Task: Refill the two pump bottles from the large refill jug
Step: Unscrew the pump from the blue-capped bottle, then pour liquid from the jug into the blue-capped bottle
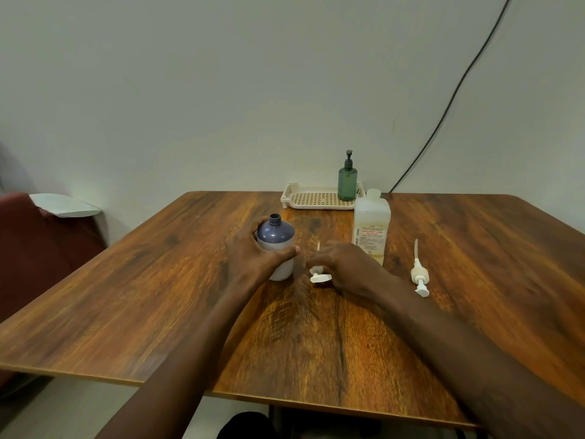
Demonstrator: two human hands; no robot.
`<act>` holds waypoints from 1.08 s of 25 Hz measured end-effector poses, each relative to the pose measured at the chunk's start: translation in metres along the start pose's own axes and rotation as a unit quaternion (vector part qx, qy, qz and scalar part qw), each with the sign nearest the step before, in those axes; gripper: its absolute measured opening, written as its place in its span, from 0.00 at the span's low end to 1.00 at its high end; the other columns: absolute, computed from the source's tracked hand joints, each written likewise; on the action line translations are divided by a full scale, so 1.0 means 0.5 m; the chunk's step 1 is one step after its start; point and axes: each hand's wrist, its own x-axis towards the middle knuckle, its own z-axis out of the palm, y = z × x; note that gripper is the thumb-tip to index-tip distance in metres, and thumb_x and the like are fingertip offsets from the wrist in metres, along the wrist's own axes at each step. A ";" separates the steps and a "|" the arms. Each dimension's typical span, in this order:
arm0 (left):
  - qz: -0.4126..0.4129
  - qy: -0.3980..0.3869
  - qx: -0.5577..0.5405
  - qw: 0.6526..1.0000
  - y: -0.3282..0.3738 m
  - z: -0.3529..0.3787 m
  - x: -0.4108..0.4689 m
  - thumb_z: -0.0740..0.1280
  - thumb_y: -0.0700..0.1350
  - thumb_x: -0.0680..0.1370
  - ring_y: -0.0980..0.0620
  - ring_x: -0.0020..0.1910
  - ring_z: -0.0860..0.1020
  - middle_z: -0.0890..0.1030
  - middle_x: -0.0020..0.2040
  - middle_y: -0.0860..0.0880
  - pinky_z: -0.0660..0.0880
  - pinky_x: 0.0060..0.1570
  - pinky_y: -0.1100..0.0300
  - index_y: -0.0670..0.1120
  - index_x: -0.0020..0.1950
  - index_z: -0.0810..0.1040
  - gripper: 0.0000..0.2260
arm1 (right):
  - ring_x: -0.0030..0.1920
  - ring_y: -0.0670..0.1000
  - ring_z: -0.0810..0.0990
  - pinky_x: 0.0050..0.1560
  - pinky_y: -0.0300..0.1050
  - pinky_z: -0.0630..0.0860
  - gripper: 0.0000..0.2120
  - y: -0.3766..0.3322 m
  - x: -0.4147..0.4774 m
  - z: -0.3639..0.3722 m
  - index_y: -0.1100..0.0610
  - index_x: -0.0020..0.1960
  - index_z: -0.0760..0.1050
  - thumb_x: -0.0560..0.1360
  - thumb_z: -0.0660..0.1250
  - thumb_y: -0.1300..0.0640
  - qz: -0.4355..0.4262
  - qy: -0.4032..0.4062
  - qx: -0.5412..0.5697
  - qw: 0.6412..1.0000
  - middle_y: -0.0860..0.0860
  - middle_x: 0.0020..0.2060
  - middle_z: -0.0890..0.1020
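The jug (371,226) carries a white label with red lettering: "BIOCHEK CHG" across the front, with a smaller red word beneath that looks like "Handrub". Running up its left edge, "HEK CHG" shows. The fine print below is too small to read.

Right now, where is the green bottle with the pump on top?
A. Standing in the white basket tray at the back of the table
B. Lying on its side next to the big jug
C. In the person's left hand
A: the green bottle stands upright in the white basket tray near the wall, away from both hands.
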 end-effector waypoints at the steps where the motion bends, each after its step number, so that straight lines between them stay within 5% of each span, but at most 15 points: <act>1: 0.005 -0.002 0.001 1.000 0.001 0.003 0.000 0.84 0.59 0.62 0.52 0.54 0.81 0.83 0.59 0.49 0.76 0.50 0.65 0.47 0.67 0.79 0.38 | 0.52 0.48 0.77 0.48 0.46 0.75 0.16 -0.001 -0.001 0.002 0.47 0.59 0.83 0.75 0.71 0.63 0.007 -0.005 -0.003 1.000 0.48 0.52 0.83; 4: 0.002 -0.015 -0.002 1.000 0.000 0.012 0.002 0.79 0.70 0.58 0.53 0.55 0.81 0.83 0.60 0.51 0.79 0.53 0.60 0.50 0.68 0.79 0.44 | 0.52 0.50 0.79 0.47 0.43 0.72 0.19 0.004 0.003 0.005 0.44 0.58 0.82 0.74 0.71 0.64 0.030 -0.025 0.012 0.999 0.48 0.52 0.82; 7: 0.003 -0.023 -0.014 1.000 0.015 0.018 0.001 0.74 0.76 0.57 0.54 0.55 0.80 0.82 0.61 0.52 0.74 0.51 0.68 0.51 0.69 0.77 0.47 | 0.54 0.52 0.80 0.52 0.48 0.79 0.18 0.009 0.001 -0.007 0.43 0.61 0.82 0.75 0.73 0.60 0.044 0.004 0.049 0.998 0.50 0.56 0.83; 12: 0.034 0.001 -0.025 0.999 0.053 0.036 0.013 0.80 0.68 0.61 0.55 0.54 0.81 0.83 0.60 0.54 0.79 0.51 0.65 0.52 0.67 0.78 0.39 | 0.60 0.53 0.80 0.60 0.52 0.80 0.17 0.020 -0.011 -0.063 0.54 0.60 0.84 0.72 0.76 0.63 0.019 0.228 0.036 0.973 0.52 0.59 0.85; 15: 0.047 0.001 -0.027 0.999 0.067 0.065 0.029 0.81 0.67 0.61 0.54 0.56 0.81 0.82 0.62 0.52 0.82 0.53 0.59 0.52 0.70 0.76 0.42 | 0.64 0.54 0.79 0.64 0.51 0.77 0.25 0.044 -0.020 -0.103 0.56 0.65 0.81 0.70 0.81 0.54 0.063 0.355 0.016 0.932 0.54 0.63 0.83; 17: 0.049 0.006 -0.038 0.998 0.079 0.088 0.038 0.81 0.68 0.60 0.55 0.57 0.81 0.82 0.64 0.53 0.79 0.52 0.67 0.51 0.72 0.74 0.45 | 0.66 0.53 0.76 0.63 0.46 0.74 0.32 0.068 -0.027 -0.121 0.53 0.70 0.76 0.70 0.80 0.45 0.162 0.399 0.058 0.901 0.52 0.67 0.80; 19: 0.044 0.014 -0.052 0.998 0.092 0.108 0.044 0.82 0.67 0.59 0.58 0.54 0.80 0.81 0.61 0.56 0.74 0.48 0.75 0.52 0.70 0.74 0.44 | 0.71 0.53 0.73 0.63 0.46 0.72 0.41 0.095 -0.034 -0.123 0.51 0.75 0.68 0.69 0.78 0.38 0.258 0.375 0.135 0.880 0.51 0.74 0.74; 22: 0.052 0.035 -0.061 0.996 0.104 0.127 0.055 0.83 0.65 0.59 0.58 0.51 0.80 0.79 0.56 0.58 0.76 0.45 0.72 0.55 0.65 0.74 0.39 | 0.75 0.57 0.70 0.67 0.53 0.73 0.50 0.136 -0.040 -0.104 0.51 0.80 0.60 0.66 0.77 0.35 0.314 0.267 0.269 0.870 0.52 0.78 0.68; 25: 0.067 0.042 -0.073 0.994 0.091 0.143 0.055 0.83 0.64 0.61 0.57 0.51 0.82 0.82 0.57 0.54 0.81 0.47 0.66 0.51 0.66 0.76 0.38 | 0.69 0.56 0.75 0.59 0.49 0.79 0.47 0.161 -0.038 -0.086 0.49 0.79 0.60 0.67 0.79 0.39 0.294 0.187 0.314 0.883 0.51 0.73 0.73; 27: 0.064 0.034 -0.083 0.994 0.081 0.150 0.050 0.82 0.67 0.62 0.57 0.51 0.82 0.83 0.57 0.53 0.83 0.48 0.61 0.50 0.66 0.77 0.39 | 0.65 0.54 0.78 0.48 0.38 0.79 0.42 0.173 -0.033 -0.081 0.49 0.76 0.65 0.68 0.80 0.43 0.289 0.208 0.330 0.874 0.47 0.66 0.77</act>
